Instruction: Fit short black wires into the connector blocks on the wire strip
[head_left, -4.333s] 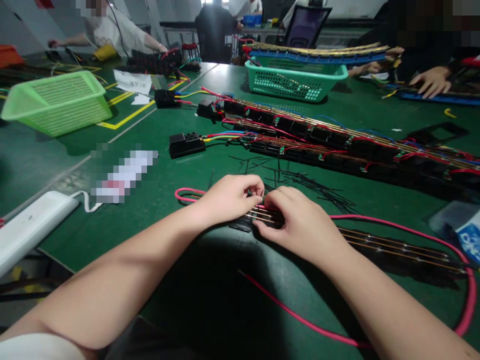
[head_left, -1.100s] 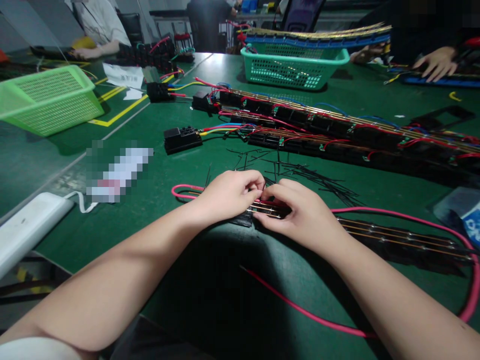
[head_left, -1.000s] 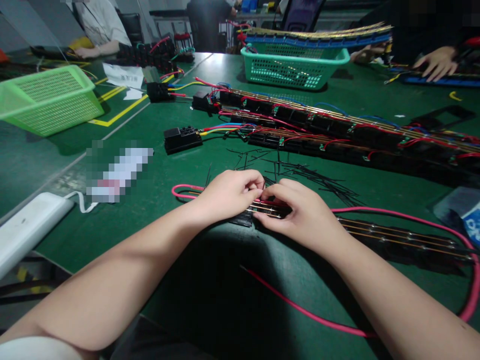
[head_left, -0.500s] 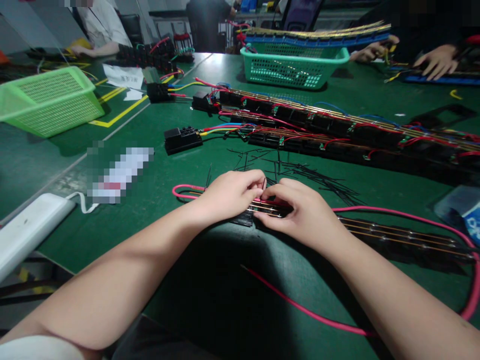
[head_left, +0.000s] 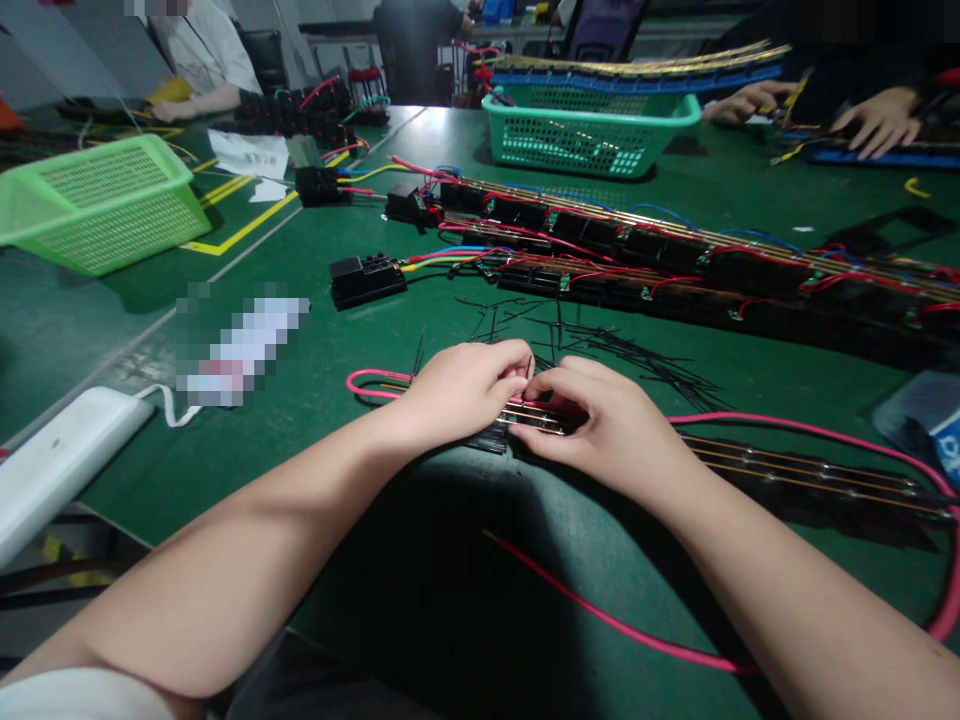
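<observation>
My left hand (head_left: 480, 385) is closed in a pinch over the near black strip; a thin dark end, apparently a cable tie, shows at its fingertips. My right hand (head_left: 607, 415) grips this black strip with copper rods (head_left: 795, 475), index finger at the far edge and thumb at the near edge. The fingertips of both hands nearly meet. A pink-red cable (head_left: 750, 416) runs along the strip, loops at its left end and curves round at the right. Several loose black cable ties (head_left: 645, 360) lie just beyond my hands. My fingers hide the spot where they work.
Longer wired black strips (head_left: 637, 235) lie farther back, with a black connector block (head_left: 367, 282) at one end. A teal basket (head_left: 585, 140) holds another strip. At left are a green basket (head_left: 112, 205) and a white power strip (head_left: 71, 465). Co-workers' hands (head_left: 881, 120) show across the table.
Both hands keep almost the same pose on the strip, with only slight finger movement. At the far right, a co-worker's hands shift a little. The view has moved very slightly.
</observation>
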